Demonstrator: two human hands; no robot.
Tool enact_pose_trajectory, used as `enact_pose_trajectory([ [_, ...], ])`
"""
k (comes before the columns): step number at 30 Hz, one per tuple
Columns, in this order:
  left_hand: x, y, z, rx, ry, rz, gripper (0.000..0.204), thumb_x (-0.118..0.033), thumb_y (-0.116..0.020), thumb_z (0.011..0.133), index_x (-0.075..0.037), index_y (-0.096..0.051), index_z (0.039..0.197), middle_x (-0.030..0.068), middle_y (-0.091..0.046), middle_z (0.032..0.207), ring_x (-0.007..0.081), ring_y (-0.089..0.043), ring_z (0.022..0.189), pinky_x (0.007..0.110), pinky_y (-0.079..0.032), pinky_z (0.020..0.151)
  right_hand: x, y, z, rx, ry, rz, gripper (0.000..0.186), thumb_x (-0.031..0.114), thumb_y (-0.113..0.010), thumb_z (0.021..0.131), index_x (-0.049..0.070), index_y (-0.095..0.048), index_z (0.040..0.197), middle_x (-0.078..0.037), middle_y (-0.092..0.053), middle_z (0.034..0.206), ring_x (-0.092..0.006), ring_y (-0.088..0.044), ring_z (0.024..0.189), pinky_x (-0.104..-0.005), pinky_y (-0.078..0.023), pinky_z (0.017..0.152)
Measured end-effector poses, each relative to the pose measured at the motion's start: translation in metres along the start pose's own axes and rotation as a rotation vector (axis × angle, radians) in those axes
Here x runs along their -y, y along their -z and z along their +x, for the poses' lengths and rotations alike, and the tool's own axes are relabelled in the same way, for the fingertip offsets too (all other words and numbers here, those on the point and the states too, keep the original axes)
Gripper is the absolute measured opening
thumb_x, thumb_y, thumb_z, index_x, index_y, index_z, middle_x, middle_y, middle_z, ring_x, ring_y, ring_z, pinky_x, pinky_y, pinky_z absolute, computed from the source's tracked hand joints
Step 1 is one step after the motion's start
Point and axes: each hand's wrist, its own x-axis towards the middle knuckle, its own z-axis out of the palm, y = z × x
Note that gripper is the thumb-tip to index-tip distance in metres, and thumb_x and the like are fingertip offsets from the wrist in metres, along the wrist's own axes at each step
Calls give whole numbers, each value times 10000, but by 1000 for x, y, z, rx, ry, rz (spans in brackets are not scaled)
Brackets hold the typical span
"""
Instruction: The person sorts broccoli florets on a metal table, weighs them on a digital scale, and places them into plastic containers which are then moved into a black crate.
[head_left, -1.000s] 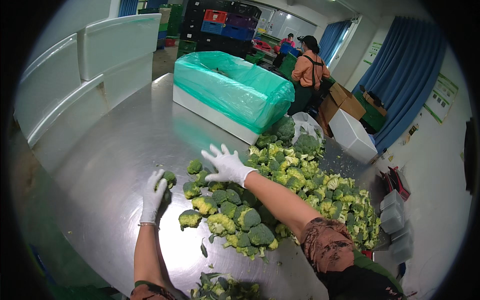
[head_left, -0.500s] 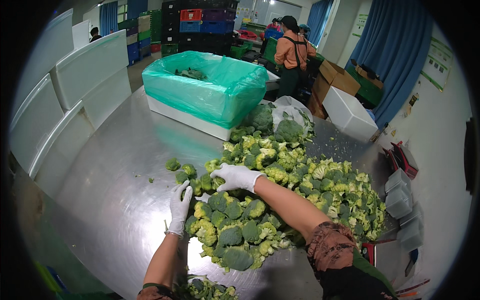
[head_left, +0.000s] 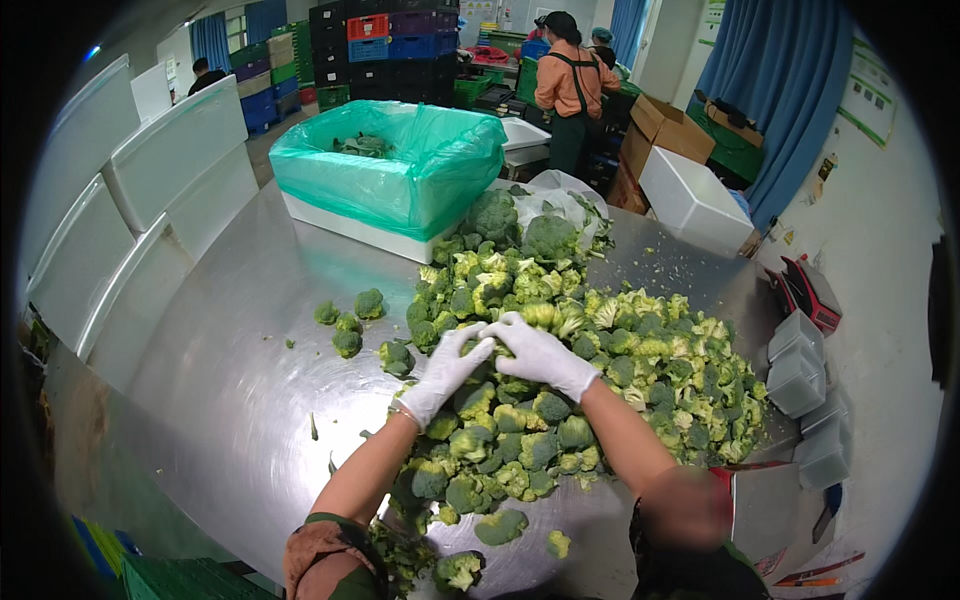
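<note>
Both left hand (head_left: 452, 374) and right hand (head_left: 542, 356): half-curled, fingertips close together; any hold, I can't tell.
Broccoli (head_left: 538, 450): heaped beneath them on the desk (head_left: 225, 400).
Loose pieces (head_left: 369, 303): hard sweeping could scatter them.

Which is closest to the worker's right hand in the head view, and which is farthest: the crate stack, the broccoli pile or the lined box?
From the right hand:
1. Broccoli pile: right at the hand, spread across the table.
2. Lined box: ahead and to the left, on the table.
3. Crate stack: far back, beyond the table.
</note>
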Motion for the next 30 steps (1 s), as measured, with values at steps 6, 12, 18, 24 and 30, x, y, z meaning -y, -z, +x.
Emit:
enact_pose_trajectory([
  [6,-48,-66,-5,-20,-254,60,669,-470,-682,925,-113,-519,1467,231,-575,1282,360,-584,1204,404,-460,1050,-1,25,-88,-387,-28,-101,369,289,-683,857,214,-663,1217,-138,-598,1283,-341,-689,992,-421,-578,788],
  [12,-113,-125,-37,187,-292,273,649,-461,-599,957,-135,-424,1490,222,-571,1224,400,-655,1038,435,-554,889,-34,13,-181,-653,-171,-57,440,278,-749,838,251,-667,1269,-77,-600,1348,-299,-667,1126,-364,-560,908],
  [18,-108,-211,-62,474,-440,411,807,-462,-572,978,-14,-221,1550,355,-422,1439,490,-565,1213,486,-495,1010,-72,-31,-272,-725,-309,-32,428,140,-759,850,122,-647,1263,-155,-550,1396,-345,-541,1303,-408,-443,1085],
  [24,-167,-139,-22,579,-397,331,565,-554,-513,990,-57,-598,1244,230,-666,1194,387,-668,1061,477,-529,913,-65,-35,-271,-654,-345,-213,513,258,-721,901,201,-586,1393,-154,-495,1471,-385,-546,1293,-476,-485,1047],
  [30,-200,26,75,132,-47,-704,406,-419,-529,1033,-84,-562,1260,114,-702,917,204,-679,645,337,-546,549,-25,-22,-246,-559,-472,-108,505,215,-649,954,185,-527,1443,-122,-476,1497,-338,-486,1353,-401,-430,1100],
])
